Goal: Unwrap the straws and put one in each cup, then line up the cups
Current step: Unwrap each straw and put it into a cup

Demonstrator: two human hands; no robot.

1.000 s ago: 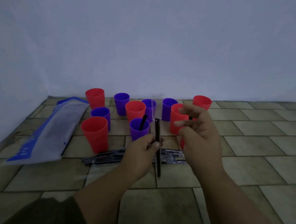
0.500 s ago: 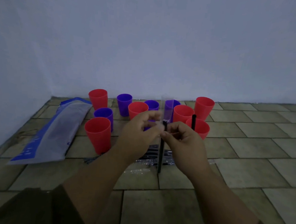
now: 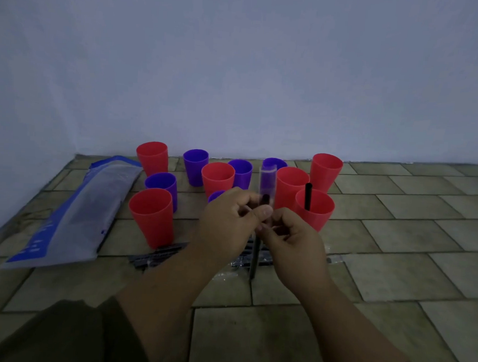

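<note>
Several red and purple cups stand on the tiled floor near the wall. The near right red cup [image 3: 314, 210] has a black straw [image 3: 307, 196] in it. A purple cup [image 3: 216, 196] is mostly hidden behind my left hand [image 3: 229, 225]. Both hands meet in front of the cups on one upright black straw [image 3: 253, 263]. My left hand pinches its clear wrapper [image 3: 268, 182], which sticks up above the straw's top end. My right hand [image 3: 290, 240] grips the straw just below. A pile of wrapped straws [image 3: 157, 257] lies on the floor under my hands.
A long blue and clear plastic bag [image 3: 76, 213] lies flat at the left beside the cups. The wall [image 3: 238, 83] runs right behind the cups and along the left side. Bare floor tiles [image 3: 410, 247] stretch to the right and toward me.
My right hand came from the red cup with the straw to the straw held in my left hand. The wrapper has been slid up past the straw's top end.
</note>
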